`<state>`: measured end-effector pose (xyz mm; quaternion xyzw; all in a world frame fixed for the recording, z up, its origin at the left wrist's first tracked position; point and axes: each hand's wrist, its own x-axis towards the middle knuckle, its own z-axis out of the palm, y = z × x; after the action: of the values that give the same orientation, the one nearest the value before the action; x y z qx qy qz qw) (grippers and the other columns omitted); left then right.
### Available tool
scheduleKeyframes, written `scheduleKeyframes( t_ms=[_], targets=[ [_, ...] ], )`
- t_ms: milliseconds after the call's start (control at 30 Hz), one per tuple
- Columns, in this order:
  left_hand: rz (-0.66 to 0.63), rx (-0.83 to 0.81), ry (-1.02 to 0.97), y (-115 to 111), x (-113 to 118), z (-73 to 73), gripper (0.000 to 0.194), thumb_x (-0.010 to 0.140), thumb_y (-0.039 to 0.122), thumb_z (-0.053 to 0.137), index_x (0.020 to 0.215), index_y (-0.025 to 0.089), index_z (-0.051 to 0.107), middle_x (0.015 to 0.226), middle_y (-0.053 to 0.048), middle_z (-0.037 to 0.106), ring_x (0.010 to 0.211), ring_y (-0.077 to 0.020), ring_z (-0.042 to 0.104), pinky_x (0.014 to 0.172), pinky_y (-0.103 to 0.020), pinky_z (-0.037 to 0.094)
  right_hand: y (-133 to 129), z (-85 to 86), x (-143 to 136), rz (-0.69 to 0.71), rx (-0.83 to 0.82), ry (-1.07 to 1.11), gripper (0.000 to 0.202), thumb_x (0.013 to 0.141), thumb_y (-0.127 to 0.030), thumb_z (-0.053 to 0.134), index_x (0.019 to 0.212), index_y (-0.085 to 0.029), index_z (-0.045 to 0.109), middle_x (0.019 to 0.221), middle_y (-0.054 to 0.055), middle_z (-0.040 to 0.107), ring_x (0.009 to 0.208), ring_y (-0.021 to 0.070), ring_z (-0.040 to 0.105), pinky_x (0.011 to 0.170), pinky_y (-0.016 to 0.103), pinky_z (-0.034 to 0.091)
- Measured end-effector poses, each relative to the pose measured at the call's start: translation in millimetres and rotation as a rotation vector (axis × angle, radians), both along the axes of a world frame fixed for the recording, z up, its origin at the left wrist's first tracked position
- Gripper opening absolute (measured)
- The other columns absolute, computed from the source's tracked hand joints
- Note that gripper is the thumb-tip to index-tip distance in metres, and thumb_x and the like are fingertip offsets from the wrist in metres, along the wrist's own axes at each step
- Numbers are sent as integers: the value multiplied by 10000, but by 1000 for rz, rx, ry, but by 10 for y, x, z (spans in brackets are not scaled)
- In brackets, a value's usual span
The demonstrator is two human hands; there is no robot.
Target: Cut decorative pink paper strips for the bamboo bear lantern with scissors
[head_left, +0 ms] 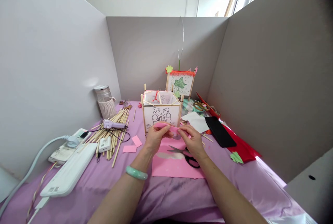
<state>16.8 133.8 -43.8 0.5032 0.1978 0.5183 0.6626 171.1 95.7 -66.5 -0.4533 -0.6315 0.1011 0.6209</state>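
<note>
Both hands are raised over a pink sheet (166,170) on the purple cloth, holding a small pink paper strip (161,125) between them. My left hand (156,138) pinches the strip from the left, thumb on top. On the right, the fingers of my right hand (193,142) close on the strip's other end. Black-handled scissors (192,162) lie on the pink sheet, partly under my right hand. Just behind the hands stands a stick-framed paper lantern (161,113) with a drawn figure on its front. Two pink rectangles (129,149) lie left of the sheet.
Wooden sticks (114,137), a lilac glue gun (114,124), a white power bank (70,172) and a glass jar (104,100) are at the left. A second lantern (180,83) stands behind. Right: a black pouch (220,132), red fabric (241,146), white paper (196,121). Grey panels (161,50) enclose the table.
</note>
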Motion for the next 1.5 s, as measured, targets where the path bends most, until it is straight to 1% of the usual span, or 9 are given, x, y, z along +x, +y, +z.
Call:
scheduleKeyframes(
  t_ms=[133, 200, 300, 433, 567, 733, 900, 1133, 1500],
  targets=[
    [-33, 149, 26, -67, 13, 56, 193, 650, 274, 745, 764, 141, 665, 970, -104, 659, 858, -233, 638, 726, -345, 520, 47, -22, 96, -283, -12, 109, 247, 803, -403, 573, 917, -194, 637, 934, 65, 606, 829, 181, 546, 685, 286, 427],
    [-19, 257, 115, -88, 19, 67, 155, 646, 261, 745, 742, 151, 692, 1028, -113, 642, 946, -253, 607, 797, -373, 503, 64, -27, 134, -318, -75, 258, 311, 800, -466, 553, 909, -181, 616, 879, 60, 616, 751, 168, 549, 639, 274, 428],
    [25, 462, 246, -89, 17, 56, 94, 684, 249, 712, 744, 177, 721, 1069, -117, 629, 1015, -257, 570, 901, -397, 445, 51, -7, 127, -116, -202, 439, 403, 829, -556, 462, 805, -175, 588, 705, 31, 607, 571, 134, 516, 499, 237, 383],
    [-15, 651, 332, -65, 13, 28, 93, 712, 220, 676, 784, 205, 733, 1132, -117, 598, 1050, -249, 552, 932, -373, 413, -11, 32, 47, 100, -268, 378, 442, 827, -558, 477, 602, -181, 522, 484, -17, 510, 456, 106, 441, 451, 223, 336],
    [-12, 479, 253, -50, 32, 20, 210, 735, 257, 643, 925, 188, 701, 1155, -126, 575, 991, -227, 579, 838, -328, 467, -33, 30, 33, 103, -266, 378, 408, 809, -527, 527, 586, -188, 487, 444, -44, 461, 422, 97, 413, 426, 215, 325],
    [-48, 139, 229, -52, 30, 28, 321, 770, 426, 589, 903, 137, 628, 751, -62, 639, 511, -114, 550, 488, -229, 453, -30, 16, 42, 136, -271, 338, 423, 798, -531, 539, 563, -187, 466, 448, -50, 447, 402, 83, 396, 397, 204, 308],
    [-137, 167, 383, -96, 37, 23, 297, 723, 434, 641, 702, 145, 576, 434, 37, 478, 361, -76, 429, 376, -177, 324, -40, 7, 20, 112, -278, 285, 427, 816, -538, 515, 571, -190, 482, 441, -46, 452, 409, 90, 409, 402, 208, 324],
    [-15, 150, 301, -77, 52, 33, 285, 709, 400, 654, 656, 145, 538, 421, 43, 472, 356, -70, 430, 373, -169, 305, -80, -12, -17, 189, -274, 146, 390, 810, -487, 539, 572, -185, 470, 495, -40, 461, 441, 90, 426, 414, 204, 324],
    [-58, 182, 299, -22, 54, -29, 285, 729, 391, 644, 679, 145, 510, 471, 50, 466, 376, -62, 430, 380, -167, 306, -108, -35, -51, 239, -329, 139, 388, 852, -467, 472, 585, -187, 441, 470, -52, 438, 413, 84, 407, 390, 199, 297]
  ],
)
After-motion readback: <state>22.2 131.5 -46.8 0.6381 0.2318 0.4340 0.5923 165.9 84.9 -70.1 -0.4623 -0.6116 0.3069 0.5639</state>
